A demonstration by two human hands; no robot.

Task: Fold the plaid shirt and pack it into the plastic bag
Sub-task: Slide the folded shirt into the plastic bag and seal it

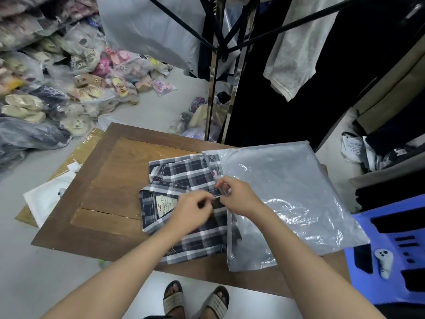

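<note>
Roughly, scene: a person stood over a low wooden surface (101, 180), looking down at both bare hands.
Shirt: the folded plaid shirt (184, 171) lay flat near the middle of the surface, collar label up on its left side, its right edge tucked just inside the mouth of the bag (287, 192).
Bag: clear plastic, lying flat to the right of the shirt and overlapping it; its far right part hung past the surface edge toward a blue stool (395, 231).
Left hand (192, 211): grip closed, fingers pinched at the bag's mouth over the shirt; exactly what they held was hard to tell.
Right hand (239, 195): grip closed, thumb and fingers pinched on the thin plastic rim.
Step, by judgement: opening the mouth so the shirt could slide in.
Doing it well: part the two plastic layers fully, keep one layer lifted, and feed the shirt sideways without disturbing its folds.
Room: bare wood to the left; the near edge lay close to the shirt's lower hem, so pulling toward the body risked dragging it off.
</note>
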